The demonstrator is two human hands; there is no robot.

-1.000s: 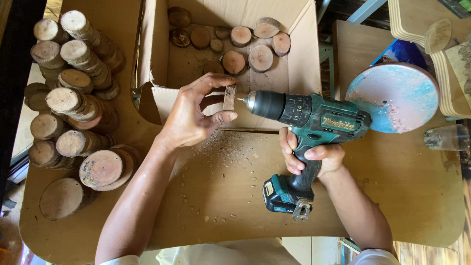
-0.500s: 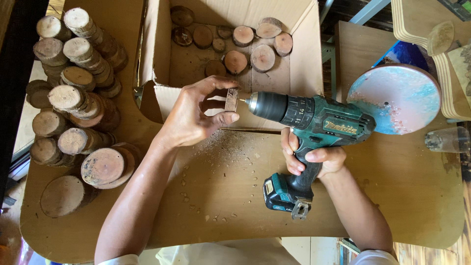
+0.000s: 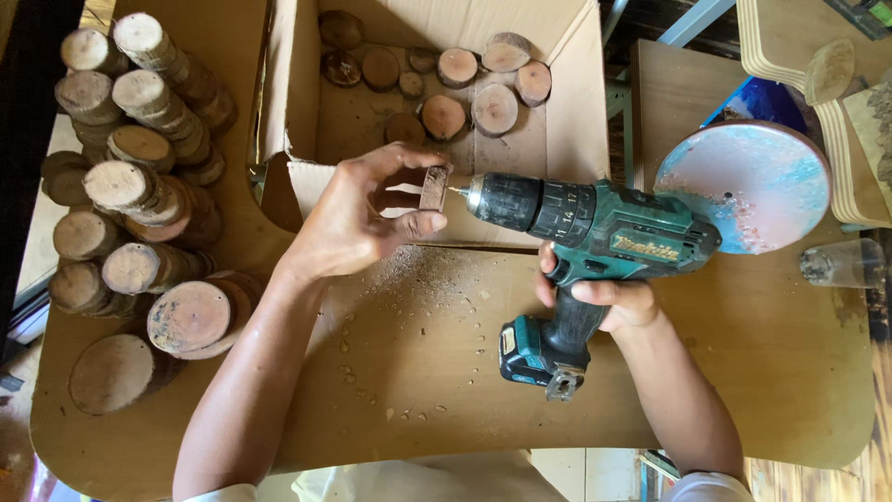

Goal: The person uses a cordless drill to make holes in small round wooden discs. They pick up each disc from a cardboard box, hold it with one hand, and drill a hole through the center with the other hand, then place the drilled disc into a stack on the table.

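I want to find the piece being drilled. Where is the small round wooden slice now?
In the head view, the small round wooden slice stands on edge in the left hand, centre frame, before the open cardboard box, at the green cordless drill tip.

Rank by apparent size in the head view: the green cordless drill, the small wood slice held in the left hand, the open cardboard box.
1. Open cardboard box, largest.
2. Green cordless drill.
3. Small wood slice pinched in the left hand, clearly smallest.
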